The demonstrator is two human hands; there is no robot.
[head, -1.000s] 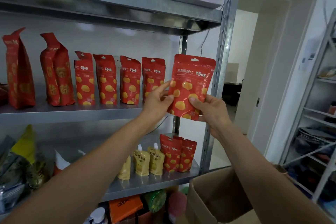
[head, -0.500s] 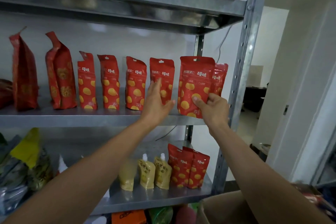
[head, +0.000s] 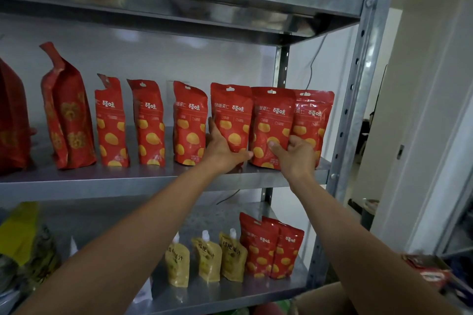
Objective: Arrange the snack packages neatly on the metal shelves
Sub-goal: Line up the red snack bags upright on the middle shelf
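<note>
A row of red snack pouches with yellow dots stands upright on the middle metal shelf point(head: 128, 181). My left hand point(head: 225, 151) grips the lower part of the fourth small pouch point(head: 231, 112). My right hand point(head: 294, 156) holds the pouch beside it point(head: 272, 115), thumb on its front, its base on the shelf. One more pouch point(head: 316, 115) stands partly behind it at the shelf's right end. Three similar pouches point(head: 149, 123) stand to the left, spaced apart.
Two taller red bags point(head: 66, 115) stand at the shelf's left. On the lower shelf point(head: 230, 299) are three yellow spout pouches point(head: 206, 258), two red pouches point(head: 268, 248) and mixed bags at left. A steel upright point(head: 358, 89) bounds the right side. A cardboard box point(head: 322, 299) sits below.
The pouch that both hands held in the air has come down onto the middle shelf. My left hand moved off it onto the neighbouring pouch. The camera moved closer.
</note>
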